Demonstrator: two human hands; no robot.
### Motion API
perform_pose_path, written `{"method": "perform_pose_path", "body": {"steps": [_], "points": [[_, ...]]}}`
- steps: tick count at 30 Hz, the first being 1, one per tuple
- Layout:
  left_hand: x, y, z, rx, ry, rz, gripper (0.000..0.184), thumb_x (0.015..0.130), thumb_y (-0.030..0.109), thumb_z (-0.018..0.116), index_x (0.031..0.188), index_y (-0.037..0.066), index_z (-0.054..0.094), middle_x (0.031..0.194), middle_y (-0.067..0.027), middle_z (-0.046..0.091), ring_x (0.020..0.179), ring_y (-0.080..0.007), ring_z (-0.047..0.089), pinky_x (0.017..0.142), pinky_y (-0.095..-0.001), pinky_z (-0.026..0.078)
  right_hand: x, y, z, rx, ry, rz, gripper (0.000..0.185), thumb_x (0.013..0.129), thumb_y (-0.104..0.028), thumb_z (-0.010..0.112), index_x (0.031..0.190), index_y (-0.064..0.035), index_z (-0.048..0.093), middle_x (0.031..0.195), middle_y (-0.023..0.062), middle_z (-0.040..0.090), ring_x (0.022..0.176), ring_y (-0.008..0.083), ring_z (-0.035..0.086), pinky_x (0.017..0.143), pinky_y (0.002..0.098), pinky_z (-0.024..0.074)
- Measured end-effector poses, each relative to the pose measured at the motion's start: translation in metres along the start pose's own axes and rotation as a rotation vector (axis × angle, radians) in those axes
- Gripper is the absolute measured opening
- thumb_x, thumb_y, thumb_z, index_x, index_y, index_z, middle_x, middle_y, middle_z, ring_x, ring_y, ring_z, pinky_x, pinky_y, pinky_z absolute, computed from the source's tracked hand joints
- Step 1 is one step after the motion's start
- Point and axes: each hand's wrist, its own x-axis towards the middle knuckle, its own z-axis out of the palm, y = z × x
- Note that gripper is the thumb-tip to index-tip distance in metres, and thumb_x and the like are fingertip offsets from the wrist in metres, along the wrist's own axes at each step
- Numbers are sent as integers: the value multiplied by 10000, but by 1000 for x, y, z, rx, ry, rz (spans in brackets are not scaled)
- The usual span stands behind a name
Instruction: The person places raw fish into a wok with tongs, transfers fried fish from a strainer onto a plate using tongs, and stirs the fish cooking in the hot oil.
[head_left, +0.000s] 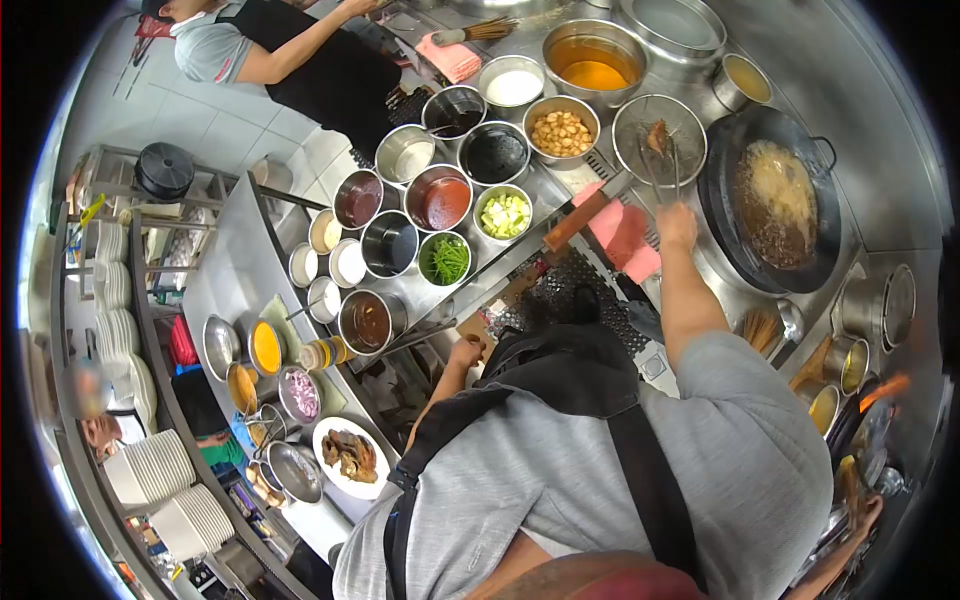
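My right hand (pixel 677 228) is closed on metal tongs (pixel 676 172), whose tips reach into a round wire strainer (pixel 629 150). A brown fried piece of food (pixel 657 137) is in the strainer, at the tips of the tongs. The strainer's wooden handle (pixel 577 221) points down and left over the counter's edge. Right of it stands a black wok (pixel 722 190) with foaming, bubbling oil (pixel 775 190). My left hand (pixel 465 352) hangs low by the edge of the sauce counter, fingers curled; what they hold, if anything, cannot be made out.
Metal pots of sauces, green herbs (pixel 447 260), cut pale-green vegetable (pixel 503 215) and brown cubes (pixel 561 133) crowd the counter. A white oval plate (pixel 322 436) holds brown fried food. A co-worker in a dark apron (pixel 325 65) stands at upper left. Pink cloths (pixel 625 235) lie beside the wok.
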Motion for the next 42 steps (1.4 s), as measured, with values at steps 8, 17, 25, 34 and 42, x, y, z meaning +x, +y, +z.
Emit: {"method": "perform_pose_path", "body": {"steps": [8, 17, 25, 34, 42], "points": [[16, -162, 18, 919, -144, 374, 268, 787, 278, 606, 943, 72, 673, 892, -144, 682, 828, -293, 654, 705, -425, 520, 4, 18, 0, -50, -30, -6, 381, 830, -293, 608, 1096, -21, 596, 1038, 240, 633, 1013, 398, 592, 871, 479, 471], [20, -163, 17, 361, -113, 115, 308, 872, 275, 498, 1024, 41, 628, 826, -149, 664, 640, -276, 645, 547, -402, 525, 3, 29, -3, -65, 7, -43, 343, 827, -294, 611, 1045, -30, 632, 1027, 241, 634, 998, 397, 598, 864, 471, 473], [4, -49, -22, -41, 44, -33, 338, 824, 185, 584, 1123, 29, 590, 829, -109, 661, 638, -217, 641, 504, -324, 518, -7, 60, 34, 357, 199, -116, 321, 812, -314, 653, 932, -16, 651, 727, 187, 628, 569, 264, 619, 534, 388, 473], [35, -164, 12, 444, 37, 235, 267, 745, 312, 579, 875, 114, 702, 892, -114, 684, 884, -289, 652, 788, -415, 516, -128, 17, -54, 766, -235, -149, 554, 820, -238, 704, 1255, 56, 528, 870, 75, 668, 717, 87, 585, 644, 257, 490], [10, -234, 69, 331, 165, 25, 347, 717, 373, 654, 857, 62, 718, 912, -191, 675, 830, -329, 660, 756, -430, 504, -223, -95, -41, 634, -661, -940, 444, 815, -82, 654, 1218, 72, 546, 1106, 195, 633, 1010, 226, 613, 898, 309, 453]]}}
